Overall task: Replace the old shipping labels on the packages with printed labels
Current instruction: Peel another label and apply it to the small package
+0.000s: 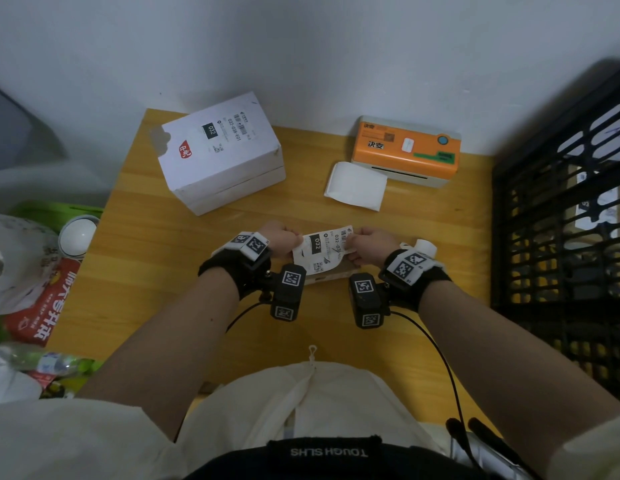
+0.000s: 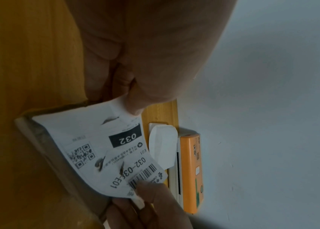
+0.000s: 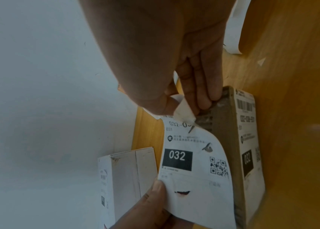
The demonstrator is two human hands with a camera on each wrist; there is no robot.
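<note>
A white shipping label (image 1: 322, 249) printed "032", wrinkled and torn in spots, is stretched between my two hands. My left hand (image 1: 299, 241) pinches its left end between thumb and fingers. My right hand (image 1: 353, 241) pinches the barcode end, with two fingers resting on the package's edge. The label (image 3: 194, 162) curves up off a small brown cardboard package (image 3: 231, 139) lying on the wooden table (image 1: 145, 271); its near edge still meets the package top. Another "032" label (image 3: 248, 155) sits on the package's side. The package (image 1: 331, 274) is mostly hidden in the head view.
A white box (image 1: 221, 157) with a "032" label stands at the back left. An orange label printer (image 1: 405, 150) sits back right with a blank label (image 1: 357, 185) out of its slot. A black crate (image 1: 561, 220) borders the right; bags and bottles (image 1: 34, 289) crowd the left.
</note>
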